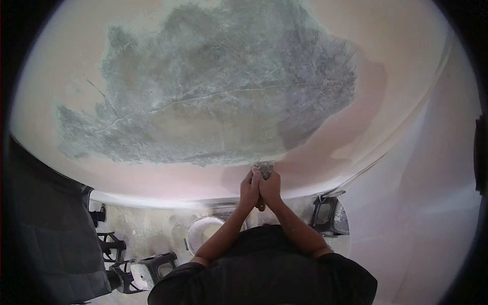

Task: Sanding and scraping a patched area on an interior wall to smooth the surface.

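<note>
Both my hands are together at the middle of the view, gripping one scraper point(266, 169) with a flat metal blade. My left hand point(249, 188) wraps the tool from the left, with a whitened finger or thumb pointing up towards the blade. From the right, my right hand point(272, 187) closes around it; the handle's end shows below between the wrists. The blade's edge lies at a broad, pale pink surface point(183, 179), just under a large rough grey patch point(213, 126) with ragged edges. A thin crack line point(213, 92) runs across that patch.
Below the surface, a white round bucket point(195, 232) stands on the dusty floor point(148, 221), partly behind my left forearm. Dark plastic stools point(164, 263) stand at lower left, and another stool point(329, 215) is at right. Dark sheeting point(53, 236) hangs at left, pale sheeting point(411, 213) at right.
</note>
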The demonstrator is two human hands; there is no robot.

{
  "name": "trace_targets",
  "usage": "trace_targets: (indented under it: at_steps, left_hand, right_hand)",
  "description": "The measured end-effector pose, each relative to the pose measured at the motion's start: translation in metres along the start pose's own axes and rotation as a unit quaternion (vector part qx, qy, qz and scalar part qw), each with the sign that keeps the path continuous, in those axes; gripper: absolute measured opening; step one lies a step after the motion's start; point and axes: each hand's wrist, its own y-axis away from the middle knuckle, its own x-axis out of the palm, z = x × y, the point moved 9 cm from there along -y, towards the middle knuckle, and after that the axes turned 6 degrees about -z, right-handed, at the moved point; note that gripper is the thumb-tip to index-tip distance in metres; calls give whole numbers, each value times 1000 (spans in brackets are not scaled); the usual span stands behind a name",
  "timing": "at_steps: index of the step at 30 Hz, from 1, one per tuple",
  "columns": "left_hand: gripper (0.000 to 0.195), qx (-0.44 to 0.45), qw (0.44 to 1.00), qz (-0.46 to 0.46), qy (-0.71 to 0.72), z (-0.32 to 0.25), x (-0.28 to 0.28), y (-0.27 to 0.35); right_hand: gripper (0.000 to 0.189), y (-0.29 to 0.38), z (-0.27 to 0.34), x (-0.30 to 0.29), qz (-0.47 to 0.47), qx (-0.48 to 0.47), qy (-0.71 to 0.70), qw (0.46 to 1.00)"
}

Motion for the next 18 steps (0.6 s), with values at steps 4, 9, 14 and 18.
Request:
trace_targets:
  at_steps: [4,9,14,18]
  left_hand:
    - [44,-42,998,51,-12,8,4,-6]
    - [45,-27,999,35,-22,-5,2,-4]
    - [45,17,999,28,-42,1,0,-3]
    - [44,-2,998,37,-54,0,1,1]
  right_hand:
    - [26,1,6,0,-3,-11,-28,1000]
    - [27,-2,6,3,6,-3,-5,1000]
    - [27,3,-7,5,8,17,-9,1000]
    - [27,3,-10,4,3,14,-48,999]
